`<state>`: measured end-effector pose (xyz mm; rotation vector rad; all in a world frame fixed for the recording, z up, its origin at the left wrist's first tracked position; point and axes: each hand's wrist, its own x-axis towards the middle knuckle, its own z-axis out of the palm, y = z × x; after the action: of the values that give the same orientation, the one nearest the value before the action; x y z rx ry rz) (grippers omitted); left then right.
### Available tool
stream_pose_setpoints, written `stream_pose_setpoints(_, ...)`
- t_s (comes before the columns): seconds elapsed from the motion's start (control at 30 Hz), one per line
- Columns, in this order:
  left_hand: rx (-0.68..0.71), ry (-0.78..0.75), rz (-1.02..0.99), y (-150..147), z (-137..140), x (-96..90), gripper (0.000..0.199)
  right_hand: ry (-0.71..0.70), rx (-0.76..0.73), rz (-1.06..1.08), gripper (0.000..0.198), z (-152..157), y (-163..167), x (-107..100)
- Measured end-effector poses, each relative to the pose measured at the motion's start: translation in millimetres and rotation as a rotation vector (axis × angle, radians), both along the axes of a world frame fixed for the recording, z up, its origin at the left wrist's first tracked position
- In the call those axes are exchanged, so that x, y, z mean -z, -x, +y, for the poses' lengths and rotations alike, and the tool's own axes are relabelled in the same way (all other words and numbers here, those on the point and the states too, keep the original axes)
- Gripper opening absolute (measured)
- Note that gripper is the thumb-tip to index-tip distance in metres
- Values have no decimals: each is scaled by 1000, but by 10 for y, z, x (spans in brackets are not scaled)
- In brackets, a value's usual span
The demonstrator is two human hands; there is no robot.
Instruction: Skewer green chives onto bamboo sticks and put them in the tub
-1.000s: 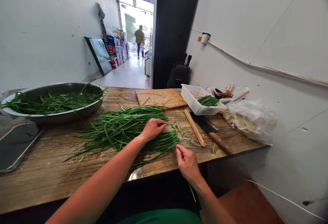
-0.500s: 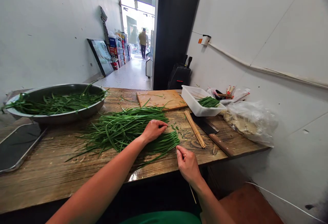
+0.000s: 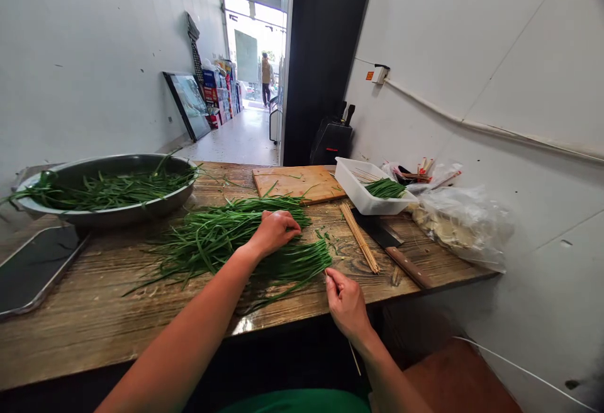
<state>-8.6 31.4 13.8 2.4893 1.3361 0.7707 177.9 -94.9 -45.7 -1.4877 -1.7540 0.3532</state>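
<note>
A pile of green chives (image 3: 207, 230) lies spread over the wooden table, its cut ends pointing right. My left hand (image 3: 274, 233) is over the pile, thumb and fingers pinched together; whatever is between them I cannot make out. At the table's front edge, my right hand (image 3: 346, 299) grips a thin bamboo skewer (image 3: 355, 359), whose tip shows by the fingers and whose other end sticks out below the wrist. That tip is close to the ends of the front chives (image 3: 316, 255). Small chive scraps are scattered to the right of the pile.
A bundle of skewers (image 3: 359, 240) lies beside a cleaver (image 3: 401, 262). Behind are a cutting board (image 3: 297, 183) and a white tray (image 3: 357, 189) holding cut chives. A plastic bag (image 3: 460, 224) is at right, a metal basin (image 3: 117, 211) of chives at left.
My left hand has drawn back left across the chives, fingers still pinched. The right hand and its skewer stay in nearly the same place. A distant person in the doorway has moved slightly.
</note>
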Motion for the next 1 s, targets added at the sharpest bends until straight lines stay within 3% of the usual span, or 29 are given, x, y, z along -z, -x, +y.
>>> stream_pose_setpoints(0.17,27,-59,198,54,20,102,13,-18,10,-5,32,-18,4,-13)
stream_pose_setpoints(0.33,-13,-100,269,33,-14,113,14,-6,20,-17,32,-28,10,-26)
stream_pose_setpoints(0.63,48,-88,124,-64,-67,72,18,-1,11,-16,33,-21,5,-9)
stream_pose_setpoints(1.0,60,21,188,93,31,55,14,-6,3,-7,33,-10,-5,8)
